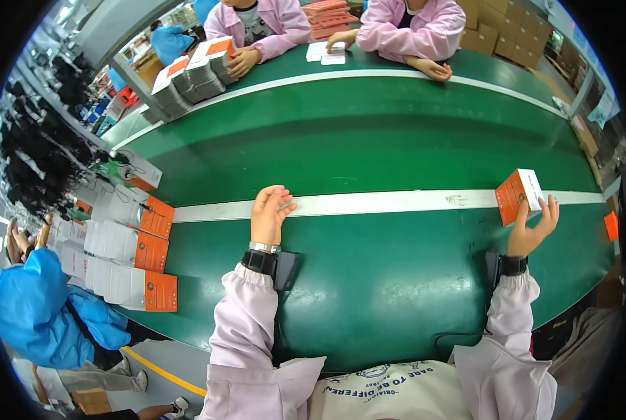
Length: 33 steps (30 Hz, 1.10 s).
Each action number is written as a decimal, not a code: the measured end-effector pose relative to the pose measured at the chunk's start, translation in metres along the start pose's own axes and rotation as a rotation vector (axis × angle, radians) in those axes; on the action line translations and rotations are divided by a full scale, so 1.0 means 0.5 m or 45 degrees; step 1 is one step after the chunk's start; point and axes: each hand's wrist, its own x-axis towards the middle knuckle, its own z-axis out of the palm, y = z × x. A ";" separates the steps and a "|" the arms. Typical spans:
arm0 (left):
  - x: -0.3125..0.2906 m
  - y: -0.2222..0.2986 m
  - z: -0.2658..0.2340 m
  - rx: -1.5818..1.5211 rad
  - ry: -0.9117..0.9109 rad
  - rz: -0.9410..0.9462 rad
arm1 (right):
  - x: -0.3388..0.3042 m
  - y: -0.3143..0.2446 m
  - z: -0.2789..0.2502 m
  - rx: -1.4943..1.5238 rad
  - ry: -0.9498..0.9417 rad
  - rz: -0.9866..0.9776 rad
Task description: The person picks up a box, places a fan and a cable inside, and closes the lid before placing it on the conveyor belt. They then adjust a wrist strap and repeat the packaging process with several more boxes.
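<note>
My left hand is held over the white strip across the green table, its fingers loosely bent and apart with nothing in them. Off to the right, an orange and white box stands tilted at the strip. My right hand is at the near right side of that box, thumb and fingers spread. The thumb overlaps the box's edge; whether it presses on it I cannot tell. Both wrists carry black straps with dark devices.
Rows of white and orange boxes line the table's left end. Across the green table, two people in pink sleeves sit by stacked grey and orange boxes and white cards. A person in blue is at the left.
</note>
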 end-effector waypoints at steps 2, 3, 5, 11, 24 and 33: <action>0.000 0.002 -0.003 0.005 0.005 0.027 | -0.022 -0.031 -0.007 0.307 -0.164 0.027; -0.001 0.004 -0.003 0.009 -0.003 0.033 | -0.033 -0.044 -0.009 0.590 -0.335 0.048; -0.001 -0.003 0.001 0.020 0.000 0.039 | -0.060 -0.066 0.000 0.743 -0.628 0.114; -0.009 -0.012 0.004 0.463 -0.077 0.155 | -0.105 -0.035 0.041 0.867 -1.335 0.532; 0.028 0.011 -0.016 1.375 -0.017 0.613 | -0.089 0.005 0.064 0.295 -1.372 0.006; 0.014 0.018 -0.011 1.751 -0.033 0.575 | -0.099 -0.002 0.071 0.449 -1.419 0.177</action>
